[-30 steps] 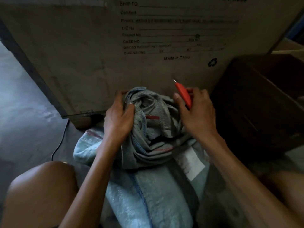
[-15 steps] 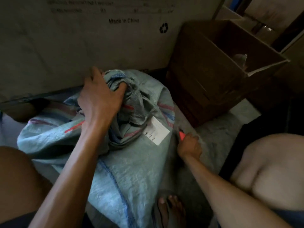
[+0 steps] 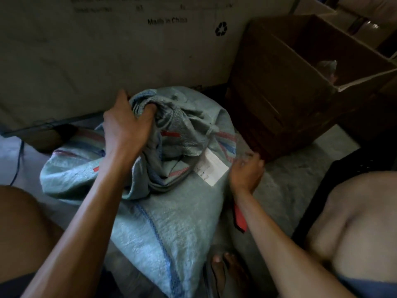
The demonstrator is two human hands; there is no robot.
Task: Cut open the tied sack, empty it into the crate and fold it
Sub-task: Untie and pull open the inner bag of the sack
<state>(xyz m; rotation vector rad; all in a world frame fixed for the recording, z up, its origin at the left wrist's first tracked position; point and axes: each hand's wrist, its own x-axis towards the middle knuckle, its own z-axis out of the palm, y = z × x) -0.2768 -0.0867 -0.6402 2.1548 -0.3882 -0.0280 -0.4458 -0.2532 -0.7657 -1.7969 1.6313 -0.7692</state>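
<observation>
Head view: my left hand (image 3: 126, 127) clenches the sack (image 3: 163, 216) by its bunched neck; right hand (image 3: 245, 171), loosely spread, touches its side. Sack lies on the floor beside the crate (image 3: 285, 100), soft, probably heavy.

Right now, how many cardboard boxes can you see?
2 clearly. A big printed box stands like a wall behind the sack. A brown open box sits to the right of the sack. More boxes may be in the blurry top right corner.
</observation>
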